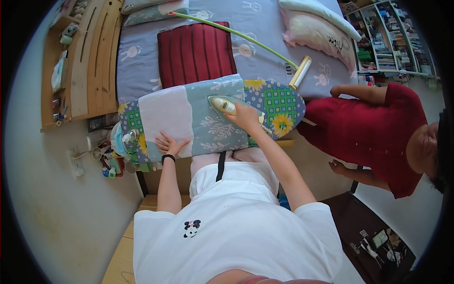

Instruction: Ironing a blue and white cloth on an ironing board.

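A light green and white pillowcase (210,125) with white leaf prints lies flat over the ironing board (295,102), whose cover shows yellow flowers and green checks. My right hand (245,117) is wrapped round the handle of a clothes iron (222,105). The iron rests on the green part of the cloth, its tip toward the upper left. My left hand (171,144), with a black band at the wrist, lies spread on the white part near the board's close edge. A small clear bottle (130,136) stands at the board's left end.
Beyond the board is a bed (255,42) with a dark red striped cushion (196,54), pillows (321,35) and a long green-handled roller (300,73). Another person in red (366,120) stands at the right. A wooden headboard (92,61) borders the left.
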Tool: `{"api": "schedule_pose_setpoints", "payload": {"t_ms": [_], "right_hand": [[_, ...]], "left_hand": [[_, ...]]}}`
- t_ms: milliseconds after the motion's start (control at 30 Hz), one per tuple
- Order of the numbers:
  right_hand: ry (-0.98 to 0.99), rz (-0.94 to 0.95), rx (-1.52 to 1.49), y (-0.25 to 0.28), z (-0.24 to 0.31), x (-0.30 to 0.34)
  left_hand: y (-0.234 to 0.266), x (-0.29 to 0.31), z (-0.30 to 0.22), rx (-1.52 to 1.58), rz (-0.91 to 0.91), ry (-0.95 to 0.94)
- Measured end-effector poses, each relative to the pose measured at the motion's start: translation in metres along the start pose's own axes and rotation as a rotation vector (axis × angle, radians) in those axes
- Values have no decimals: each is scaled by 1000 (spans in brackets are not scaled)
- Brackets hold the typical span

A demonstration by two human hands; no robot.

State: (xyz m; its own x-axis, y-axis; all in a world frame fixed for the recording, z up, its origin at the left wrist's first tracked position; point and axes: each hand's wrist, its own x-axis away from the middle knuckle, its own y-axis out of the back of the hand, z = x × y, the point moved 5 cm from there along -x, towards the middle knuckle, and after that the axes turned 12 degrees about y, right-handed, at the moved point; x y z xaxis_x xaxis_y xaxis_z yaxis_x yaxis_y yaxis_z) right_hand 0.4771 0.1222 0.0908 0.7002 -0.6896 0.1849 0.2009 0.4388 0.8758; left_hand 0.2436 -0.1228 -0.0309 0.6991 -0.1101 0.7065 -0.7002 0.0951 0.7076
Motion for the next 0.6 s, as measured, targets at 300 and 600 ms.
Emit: {"api": "schedule_pose_setpoints", "payload": {"t_ms": [300, 600], "right_hand": [[27, -32, -10, -3, -2, -2], [22, -16, -14, -2, -2, -2]], "left_hand": [[4, 1, -2, -34, 53, 34], [8, 7, -7, -185, 85, 58]]}}
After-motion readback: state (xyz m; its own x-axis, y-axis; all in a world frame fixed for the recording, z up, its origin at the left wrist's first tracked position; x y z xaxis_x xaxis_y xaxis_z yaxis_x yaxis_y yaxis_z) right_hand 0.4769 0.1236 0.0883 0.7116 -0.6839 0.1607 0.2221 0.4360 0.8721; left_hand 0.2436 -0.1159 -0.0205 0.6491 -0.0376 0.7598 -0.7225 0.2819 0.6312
